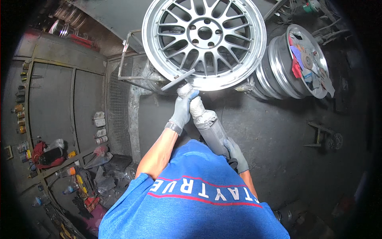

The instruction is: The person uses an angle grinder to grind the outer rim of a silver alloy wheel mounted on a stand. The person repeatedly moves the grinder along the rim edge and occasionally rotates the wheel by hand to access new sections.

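Note:
Both gloved hands hold a dusty grey power polisher [212, 129] with a whitish wrapped neck. My left hand [184, 109], in a grey glove, closes around the front of the tool. Farther back, my right hand [235, 154] grips its rear body near my waist. A thin grey disc [178, 79], seen nearly edge-on, sits at the tool's front end. It overlaps the lower left rim of a silver multi-spoke alloy wheel [205, 85]; whether it touches the metal I cannot tell. The wheel's spoked face is turned toward me.
Two or more bare wheel rims [278, 65] lie stacked at the right, with cloths and discs [307, 63] on top. A metal bar frame [124, 65] stands left of the wheel. Shelves with cans [100, 123] line the left, above plastic bags and bottles. A metal stand [318, 134] is on the right floor.

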`<state>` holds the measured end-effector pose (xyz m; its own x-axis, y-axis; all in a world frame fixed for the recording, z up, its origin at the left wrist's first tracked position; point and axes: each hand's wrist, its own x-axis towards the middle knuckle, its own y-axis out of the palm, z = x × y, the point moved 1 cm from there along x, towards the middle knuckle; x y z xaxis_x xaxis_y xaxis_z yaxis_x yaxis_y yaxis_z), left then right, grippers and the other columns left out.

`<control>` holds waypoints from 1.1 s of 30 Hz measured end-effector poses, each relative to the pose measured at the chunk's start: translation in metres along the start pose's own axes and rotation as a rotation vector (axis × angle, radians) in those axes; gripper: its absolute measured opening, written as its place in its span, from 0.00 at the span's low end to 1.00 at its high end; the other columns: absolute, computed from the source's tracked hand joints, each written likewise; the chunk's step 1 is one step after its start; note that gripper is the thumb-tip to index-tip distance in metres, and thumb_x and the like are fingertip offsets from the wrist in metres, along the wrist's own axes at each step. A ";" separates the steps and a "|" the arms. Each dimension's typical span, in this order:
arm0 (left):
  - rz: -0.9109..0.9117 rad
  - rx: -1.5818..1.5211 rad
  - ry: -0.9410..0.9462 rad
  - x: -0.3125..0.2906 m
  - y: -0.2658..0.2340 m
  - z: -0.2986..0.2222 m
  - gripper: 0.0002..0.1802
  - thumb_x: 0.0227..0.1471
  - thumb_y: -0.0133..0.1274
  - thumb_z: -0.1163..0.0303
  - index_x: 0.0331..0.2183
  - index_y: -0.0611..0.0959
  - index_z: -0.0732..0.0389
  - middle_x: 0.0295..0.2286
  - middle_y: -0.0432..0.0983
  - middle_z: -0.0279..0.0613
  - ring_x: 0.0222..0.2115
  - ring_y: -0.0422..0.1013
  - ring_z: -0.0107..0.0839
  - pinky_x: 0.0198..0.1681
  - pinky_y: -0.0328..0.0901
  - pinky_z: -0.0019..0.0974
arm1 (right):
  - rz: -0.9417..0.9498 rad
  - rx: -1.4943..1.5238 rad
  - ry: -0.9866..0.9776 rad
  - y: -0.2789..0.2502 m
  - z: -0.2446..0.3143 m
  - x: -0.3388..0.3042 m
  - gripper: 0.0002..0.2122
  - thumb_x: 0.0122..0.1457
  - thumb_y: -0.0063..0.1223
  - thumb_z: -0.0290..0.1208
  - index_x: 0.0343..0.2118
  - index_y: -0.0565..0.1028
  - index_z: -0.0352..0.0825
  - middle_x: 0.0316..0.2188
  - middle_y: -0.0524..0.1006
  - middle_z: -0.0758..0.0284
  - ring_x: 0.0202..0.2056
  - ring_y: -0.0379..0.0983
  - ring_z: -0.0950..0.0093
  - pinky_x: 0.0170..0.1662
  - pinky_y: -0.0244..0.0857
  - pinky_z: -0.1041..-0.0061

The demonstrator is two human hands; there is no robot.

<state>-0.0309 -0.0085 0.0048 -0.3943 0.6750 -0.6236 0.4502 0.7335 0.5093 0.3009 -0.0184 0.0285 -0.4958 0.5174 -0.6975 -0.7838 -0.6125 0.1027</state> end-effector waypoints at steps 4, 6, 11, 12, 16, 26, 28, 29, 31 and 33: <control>0.039 0.003 0.026 0.009 0.024 0.041 0.10 0.62 0.68 0.70 0.42 0.83 0.56 0.31 0.82 0.41 0.29 0.81 0.35 0.34 0.79 0.42 | -0.008 0.151 0.036 -0.036 -0.024 -0.017 0.29 0.74 0.54 0.46 0.66 0.74 0.25 0.62 0.78 0.57 0.63 0.72 0.67 0.68 0.61 0.70; 0.043 0.009 -0.016 0.007 0.044 0.059 0.12 0.60 0.70 0.69 0.43 0.83 0.55 0.32 0.82 0.38 0.31 0.81 0.33 0.36 0.78 0.41 | -0.083 0.128 0.067 -0.050 -0.019 -0.035 0.28 0.75 0.53 0.46 0.66 0.75 0.25 0.62 0.79 0.58 0.62 0.73 0.68 0.68 0.61 0.70; 0.120 0.042 -0.039 -0.002 0.100 0.092 0.18 0.56 0.76 0.66 0.43 0.84 0.54 0.35 0.82 0.33 0.34 0.79 0.29 0.39 0.76 0.40 | -0.213 0.216 0.122 -0.074 -0.007 -0.081 0.27 0.75 0.53 0.46 0.65 0.75 0.26 0.61 0.79 0.59 0.60 0.74 0.69 0.66 0.63 0.69; 0.128 0.056 -0.057 -0.003 0.106 0.095 0.17 0.56 0.75 0.65 0.44 0.84 0.55 0.35 0.82 0.33 0.35 0.79 0.29 0.40 0.76 0.40 | -0.218 0.278 0.125 -0.074 -0.007 -0.085 0.27 0.75 0.53 0.46 0.65 0.75 0.26 0.60 0.79 0.59 0.60 0.74 0.69 0.65 0.64 0.69; 0.126 0.093 -0.030 -0.002 0.107 0.092 0.17 0.57 0.74 0.65 0.44 0.85 0.55 0.36 0.82 0.34 0.35 0.79 0.29 0.40 0.76 0.41 | -0.218 0.408 0.147 -0.063 -0.006 -0.090 0.27 0.75 0.52 0.46 0.65 0.76 0.27 0.60 0.80 0.60 0.59 0.74 0.70 0.63 0.66 0.69; 0.025 0.112 0.048 -0.005 0.033 0.027 0.21 0.59 0.72 0.66 0.51 0.85 0.59 0.43 0.84 0.35 0.42 0.80 0.27 0.48 0.75 0.36 | -0.183 0.231 0.259 -0.007 -0.036 -0.047 0.29 0.75 0.53 0.49 0.66 0.74 0.27 0.62 0.79 0.58 0.60 0.74 0.68 0.64 0.66 0.69; 0.026 0.085 0.066 -0.003 0.021 0.013 0.25 0.59 0.71 0.67 0.55 0.84 0.61 0.48 0.84 0.38 0.46 0.80 0.29 0.52 0.75 0.37 | -0.146 0.208 0.211 0.013 -0.017 -0.040 0.30 0.75 0.53 0.49 0.67 0.74 0.26 0.62 0.78 0.57 0.60 0.74 0.68 0.64 0.66 0.69; 0.027 0.077 0.065 -0.002 0.018 0.006 0.25 0.59 0.71 0.67 0.56 0.84 0.61 0.48 0.84 0.38 0.46 0.80 0.29 0.52 0.75 0.37 | -0.121 0.218 0.183 0.022 -0.011 -0.037 0.31 0.75 0.53 0.49 0.68 0.73 0.26 0.62 0.78 0.56 0.60 0.74 0.68 0.64 0.66 0.69; 0.032 0.064 0.060 0.001 0.011 -0.008 0.26 0.59 0.71 0.68 0.56 0.83 0.61 0.49 0.84 0.38 0.47 0.80 0.29 0.53 0.75 0.37 | -0.037 0.315 0.111 0.033 -0.004 -0.027 0.31 0.75 0.53 0.49 0.68 0.73 0.26 0.62 0.78 0.56 0.60 0.75 0.67 0.64 0.67 0.69; 0.007 0.088 0.037 0.006 0.002 -0.015 0.27 0.58 0.72 0.67 0.57 0.83 0.60 0.48 0.84 0.38 0.48 0.80 0.30 0.53 0.75 0.38 | -0.042 0.257 0.124 0.042 0.018 -0.026 0.31 0.75 0.54 0.49 0.68 0.73 0.26 0.62 0.79 0.56 0.59 0.75 0.67 0.64 0.67 0.69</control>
<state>-0.0442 -0.0022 0.0105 -0.4193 0.6840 -0.5969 0.5213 0.7197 0.4586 0.2738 -0.0469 0.0641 -0.4242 0.4522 -0.7846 -0.8795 -0.4122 0.2379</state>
